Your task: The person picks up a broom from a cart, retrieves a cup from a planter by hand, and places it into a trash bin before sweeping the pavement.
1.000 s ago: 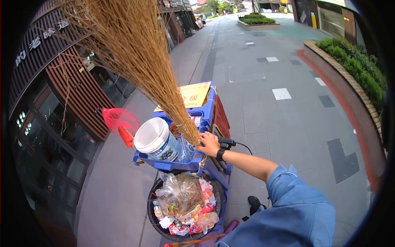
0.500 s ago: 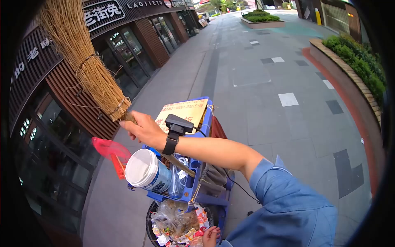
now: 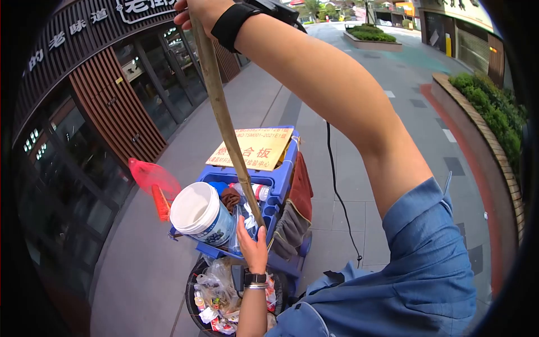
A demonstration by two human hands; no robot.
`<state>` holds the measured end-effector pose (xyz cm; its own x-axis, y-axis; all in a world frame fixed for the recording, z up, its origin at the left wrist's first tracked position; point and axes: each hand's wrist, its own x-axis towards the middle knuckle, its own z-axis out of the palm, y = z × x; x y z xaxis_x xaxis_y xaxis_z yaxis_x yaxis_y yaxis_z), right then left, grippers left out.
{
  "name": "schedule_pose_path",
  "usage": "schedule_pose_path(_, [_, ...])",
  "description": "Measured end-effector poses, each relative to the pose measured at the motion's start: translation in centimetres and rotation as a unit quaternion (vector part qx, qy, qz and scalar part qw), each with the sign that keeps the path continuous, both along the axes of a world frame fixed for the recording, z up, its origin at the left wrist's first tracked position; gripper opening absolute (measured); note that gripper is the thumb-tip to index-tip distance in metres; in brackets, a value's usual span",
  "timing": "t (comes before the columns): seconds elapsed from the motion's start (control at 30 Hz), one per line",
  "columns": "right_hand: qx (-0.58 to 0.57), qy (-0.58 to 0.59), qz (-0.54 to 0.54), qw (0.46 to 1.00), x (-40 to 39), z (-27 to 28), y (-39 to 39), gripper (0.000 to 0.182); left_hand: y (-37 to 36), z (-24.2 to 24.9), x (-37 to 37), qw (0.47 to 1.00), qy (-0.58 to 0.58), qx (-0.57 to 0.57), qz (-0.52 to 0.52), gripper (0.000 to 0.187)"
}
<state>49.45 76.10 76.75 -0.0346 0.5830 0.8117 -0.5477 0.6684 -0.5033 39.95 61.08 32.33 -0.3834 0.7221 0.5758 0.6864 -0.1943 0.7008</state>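
In the head view, holds the pole [image 3: 220,106] near its upper part, at eleven o'clock, with the right hand [image 3: 199,13] closed around it, partly cut by the picture edge. Keeps the left hand [image 3: 254,245] at six o'clock, open, fingers pointing up, just beside the lower pole; cannot tell if touching. Shows the pole tilted, passing over the yellow sign [image 3: 259,150] and down to the blue cart [image 3: 287,178]. Shows also, at eight o'clock, the white bucket [image 3: 195,206] in the cart, and toward half past six, the black bin [image 3: 191,283] with rubbish [image 3: 216,283].
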Motion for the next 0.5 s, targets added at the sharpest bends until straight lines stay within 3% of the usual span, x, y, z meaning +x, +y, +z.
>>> schedule_pose_path(0.07, [-0.081, -0.020, 0.073, 0.994, 1.1, 1.1, -0.5, 0.037, 2.6, -0.5, -0.3, 0.999, 0.033, -0.042, -0.002, 0.056])
schedule_pose_path(0.1, [-0.038, -0.033, 0.048, 0.998, 1.2, 1.2, -0.1, 0.037, 4.1, -1.4, -0.6, 0.998, 0.042, -0.039, -0.009, 0.044])
schedule_pose_path(0.13, [-0.044, -0.032, 0.041, 0.998, 1.4, 1.2, 0.3, 0.037, 4.8, -2.5, -1.0, 0.998, 0.043, -0.045, -0.016, 0.044])
schedule_pose_path(0.2, [0.001, -0.114, 0.072, 0.991, 2.3, 1.0, 0.7, 0.048, 5.8, -3.3, -1.0, 0.991, -0.073, -0.083, -0.077, 0.032])
schedule_pose_path(0.23, [0.073, -0.124, 0.024, 0.989, 1.5, 0.4, 2.4, 0.042, 5.9, -3.2, -0.5, 0.992, -0.098, -0.024, -0.078, 0.026])
schedule_pose_path(0.27, [0.142, -0.137, -0.025, 0.980, 1.2, -0.3, 4.2, 0.036, 6.1, -3.7, -0.9, 0.986, -0.136, -0.061, -0.072, 0.023])
schedule_pose_path(0.3, [0.138, -0.251, -0.036, 0.957, 2.3, -1.7, 3.7, 0.045, 6.3, -3.4, -0.7, 0.973, -0.196, -0.012, -0.117, 0.020])
schedule_pose_path(0.37, [0.050, -0.284, 0.021, 0.957, 2.8, -8.2, 2.0, 0.075, 7.1, -0.5, -0.1, 0.955, -0.249, 0.061, -0.150, 0.020])
schedule_pose_path(0.4, [0.060, -0.287, 0.060, 0.954, 1.6, -11.7, 2.6, 0.078, 7.4, 1.9, -0.3, 0.956, -0.240, 0.053, -0.162, 0.020])
schedule_pose_path(0.43, [0.056, -0.289, 0.065, 0.954, 0.2, -15.2, 2.6, 0.070, 7.5, 5.1, -0.1, 0.954, -0.232, 0.047, -0.186, 0.018])
schedule_pose_path(0.47, [0.043, -0.292, 0.183, 0.938, -0.2, -17.6, 1.8, 0.062, 7.7, 8.0, 0.0, 0.945, -0.234, 0.055, -0.222, 0.015])
schedule_pose_path(0.5, [-0.017, -0.288, 0.254, 0.923, -1.0, -18.7, 1.2, 0.035, 8.0, 10.7, 0.3, 0.940, -0.225, 0.077, -0.246, 0.014])
